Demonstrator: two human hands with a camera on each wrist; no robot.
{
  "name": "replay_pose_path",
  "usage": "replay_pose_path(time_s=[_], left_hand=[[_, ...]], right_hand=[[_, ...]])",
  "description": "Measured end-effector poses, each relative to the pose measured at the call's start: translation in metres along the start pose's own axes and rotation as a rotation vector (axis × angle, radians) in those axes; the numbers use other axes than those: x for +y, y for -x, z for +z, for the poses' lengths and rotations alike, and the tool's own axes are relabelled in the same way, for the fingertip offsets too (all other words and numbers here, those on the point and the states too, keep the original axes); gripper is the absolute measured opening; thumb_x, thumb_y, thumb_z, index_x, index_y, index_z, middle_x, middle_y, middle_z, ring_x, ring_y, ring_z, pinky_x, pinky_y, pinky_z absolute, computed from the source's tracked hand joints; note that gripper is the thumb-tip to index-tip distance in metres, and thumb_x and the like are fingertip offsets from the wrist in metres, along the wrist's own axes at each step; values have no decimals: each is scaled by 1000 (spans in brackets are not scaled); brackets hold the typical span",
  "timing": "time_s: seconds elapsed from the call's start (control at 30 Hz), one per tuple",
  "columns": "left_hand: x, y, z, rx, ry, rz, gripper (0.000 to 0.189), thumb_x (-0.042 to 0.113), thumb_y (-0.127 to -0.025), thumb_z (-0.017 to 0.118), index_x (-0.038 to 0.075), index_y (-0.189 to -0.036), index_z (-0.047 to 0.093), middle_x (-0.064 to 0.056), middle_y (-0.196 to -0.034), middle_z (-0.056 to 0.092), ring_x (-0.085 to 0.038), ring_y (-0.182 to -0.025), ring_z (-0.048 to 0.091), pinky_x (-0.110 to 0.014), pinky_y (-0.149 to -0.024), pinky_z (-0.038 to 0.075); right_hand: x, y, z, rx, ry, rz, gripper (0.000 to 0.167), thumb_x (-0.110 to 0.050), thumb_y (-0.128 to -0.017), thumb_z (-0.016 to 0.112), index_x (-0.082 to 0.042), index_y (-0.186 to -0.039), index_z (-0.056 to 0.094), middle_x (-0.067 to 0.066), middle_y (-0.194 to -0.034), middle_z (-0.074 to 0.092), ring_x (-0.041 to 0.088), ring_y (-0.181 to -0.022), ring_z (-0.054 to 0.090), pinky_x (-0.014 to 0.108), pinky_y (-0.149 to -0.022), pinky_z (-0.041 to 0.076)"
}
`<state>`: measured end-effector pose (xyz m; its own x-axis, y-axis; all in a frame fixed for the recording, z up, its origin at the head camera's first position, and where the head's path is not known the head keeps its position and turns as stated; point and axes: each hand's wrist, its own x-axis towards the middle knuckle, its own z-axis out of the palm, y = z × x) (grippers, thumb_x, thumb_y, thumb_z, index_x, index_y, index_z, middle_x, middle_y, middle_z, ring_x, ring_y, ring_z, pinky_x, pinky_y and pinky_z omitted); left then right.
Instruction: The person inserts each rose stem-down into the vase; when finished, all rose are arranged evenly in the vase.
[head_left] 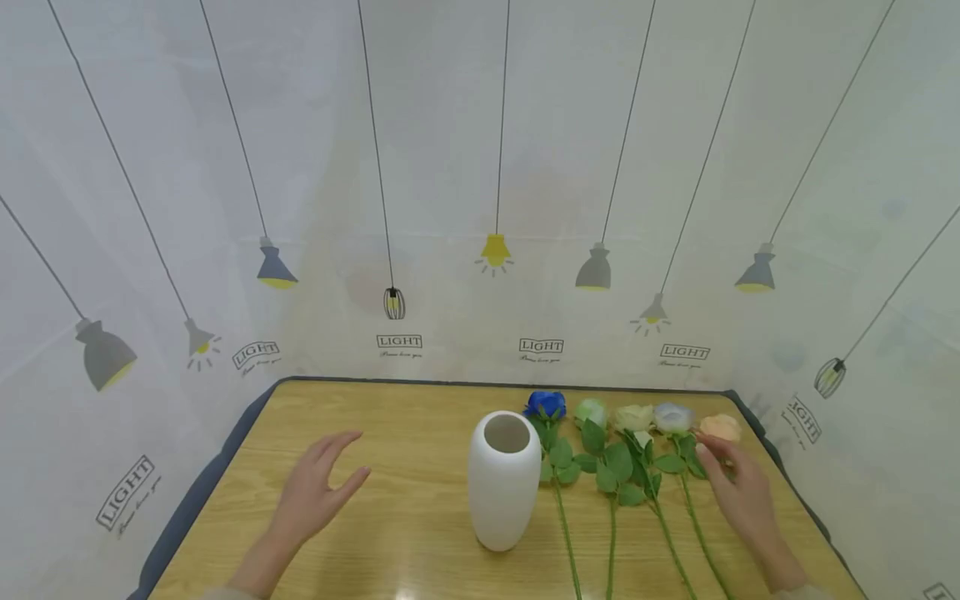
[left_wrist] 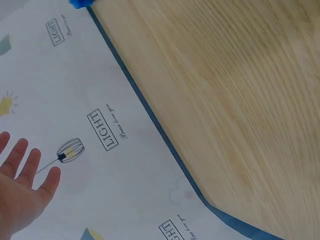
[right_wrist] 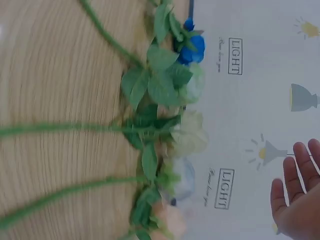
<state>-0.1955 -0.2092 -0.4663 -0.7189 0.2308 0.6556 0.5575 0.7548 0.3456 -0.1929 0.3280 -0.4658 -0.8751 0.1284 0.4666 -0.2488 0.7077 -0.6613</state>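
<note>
A tall white vase stands upright on the wooden table. To its right lies a row of artificial roses on green stems: a blue rose, a pale green rose, a cream rose, a pale lilac-blue rose and a peach rose. My right hand hovers by the peach rose with relaxed fingers, holding nothing; in the right wrist view that hand appears apart from the blooms. Left of the vase, my left hand is held over the table, fingers spread and nothing in them.
The wooden table has a dark blue edge. Behind it and along both sides hangs a pale cloth printed with lamps and the word LIGHT. The rose stems run toward the table's near side.
</note>
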Motion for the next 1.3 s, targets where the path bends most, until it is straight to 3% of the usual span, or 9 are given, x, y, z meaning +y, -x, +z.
replay_pose_path(time_s=[0.1,0.13,0.27,0.33,0.53,0.77,0.93,1.13,1.3], left_hand=[[14,-5,5,-7,114,-33,47,15,-74,71,3,-116,54,-8,-110,55,-27,-102,49,-46,-81,40],[18,-7,7,-15,148,-40,47,14,-74,71,3,-117,53,-8,-112,55,-26,-103,48,-46,-82,39],[35,-13,15,-56,271,-67,50,13,-75,70,5,-120,50,-5,-117,52,-24,-108,45,-48,-85,37],[43,-15,20,-86,326,-87,52,14,-76,70,8,-123,48,-4,-119,50,-23,-110,44,-47,-87,36],[65,-23,32,-175,425,-88,57,24,-77,69,13,-127,43,-2,-125,45,-20,-115,40,-47,-90,34],[83,-37,46,-222,430,-33,63,31,-76,69,14,-129,41,-3,-127,42,-19,-117,37,-46,-92,32],[91,-48,52,-256,434,-78,70,37,-75,69,13,-133,37,0,-131,38,-18,-119,34,-46,-93,30],[99,-53,57,-289,477,-164,74,42,-74,68,13,-134,33,-2,-132,36,-22,-118,36,-48,-91,31],[103,-60,63,-296,491,-160,75,43,-74,67,12,-134,34,-3,-131,37,-20,-118,36,-44,-93,31]], right_hand=[[17,-1,14,-20,-172,147,32,-27,-91,49,-2,-111,56,14,-106,56,17,-91,49,25,-70,40],[29,-2,21,-30,-268,158,30,-25,-91,50,-3,-111,57,12,-104,58,16,-89,50,26,-68,41],[28,0,41,-129,-436,274,35,-31,-90,50,-2,-109,56,13,-97,60,22,-86,53,35,-68,44],[22,3,52,-172,-475,339,38,-33,-90,50,-2,-110,56,10,-95,61,23,-83,54,35,-66,45],[-7,11,81,-324,-434,575,56,-44,-86,52,4,-117,49,11,-99,59,24,-88,54,42,-73,44],[-15,20,117,-399,-448,614,43,-31,-88,53,5,-112,53,10,-93,61,26,-84,55,42,-70,43],[-17,23,134,-389,-438,603,33,-19,-89,53,7,-109,54,9,-86,63,28,-79,57,41,-65,45],[-13,25,149,-416,-441,579,33,-16,-88,55,8,-109,54,10,-83,64,28,-76,58,35,-59,44],[-9,26,158,-413,-446,560,29,-16,-86,57,8,-103,57,9,-81,63,27,-75,59,34,-62,45]])
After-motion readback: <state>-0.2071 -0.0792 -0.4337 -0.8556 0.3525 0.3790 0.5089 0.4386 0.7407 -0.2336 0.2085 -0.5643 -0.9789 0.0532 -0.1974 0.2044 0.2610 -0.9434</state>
